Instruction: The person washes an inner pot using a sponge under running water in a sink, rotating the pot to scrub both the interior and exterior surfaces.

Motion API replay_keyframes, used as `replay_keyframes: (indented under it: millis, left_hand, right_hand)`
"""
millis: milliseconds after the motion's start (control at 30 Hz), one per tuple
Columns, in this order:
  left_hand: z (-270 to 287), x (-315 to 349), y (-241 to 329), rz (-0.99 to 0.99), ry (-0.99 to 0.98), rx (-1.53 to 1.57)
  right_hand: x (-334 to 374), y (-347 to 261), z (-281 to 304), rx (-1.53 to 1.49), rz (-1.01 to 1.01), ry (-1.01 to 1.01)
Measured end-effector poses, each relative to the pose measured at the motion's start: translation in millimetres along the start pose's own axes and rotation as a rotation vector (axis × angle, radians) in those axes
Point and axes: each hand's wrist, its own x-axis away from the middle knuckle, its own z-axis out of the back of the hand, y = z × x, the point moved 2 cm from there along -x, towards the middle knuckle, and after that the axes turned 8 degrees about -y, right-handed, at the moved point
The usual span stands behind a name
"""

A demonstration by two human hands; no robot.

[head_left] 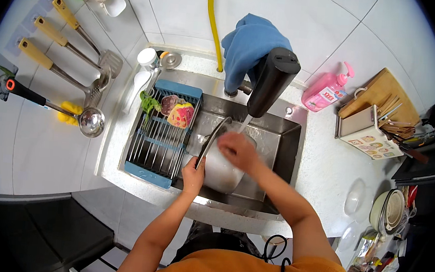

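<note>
My left hand (pixel 192 176) is closed on the lower edge of a round pot lid (pixel 214 142), which stands tilted nearly on edge over the sink. Right beside the lid, a silver metal pot (pixel 223 176) sits in the steel sink (pixel 270 183), partly covered by my arm. Fingers curled and slightly blurred, my right hand (pixel 238 151) is at the lid's inner side, above the pot. Whatever may be in its fingers is hidden. Water runs from the black faucet (pixel 272 84) just above this hand.
At the sink's left, a blue-ended drain rack (pixel 149 175) holds greens and two patterned pieces. A blue cloth (pixel 252 49) drapes the faucet base. Pink pump bottle (pixel 325 92) and utensil holder (pixel 368 132) stand right. Ladles and turners (pixel 92 122) hang on the left wall.
</note>
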Motion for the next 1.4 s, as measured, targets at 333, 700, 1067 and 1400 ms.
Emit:
replay_keyframes:
  millis: [333,700,1067,1400]
  left_hand:
    - [-0.2,20.5,-2.3,-0.017,0.006,-0.038]
    - [19.8,8.6,-26.6,0.100,0.104,0.329]
    - [-11.3,-11.9,-4.2,0.449,-0.006,0.959]
    - [-24.8,-11.8,4.5,0.651,-0.025,1.161]
  right_hand:
    - [6.9,88.4,-9.6,-0.128,-0.450,-0.082]
    - [117.3,149.8,-94.0,-1.567,-1.258,0.347]
    - [127.1,130.6,-62.1,-1.549,-1.246,0.700]
    - [71.2,38.5,7.9,-0.168,-0.545,0.455]
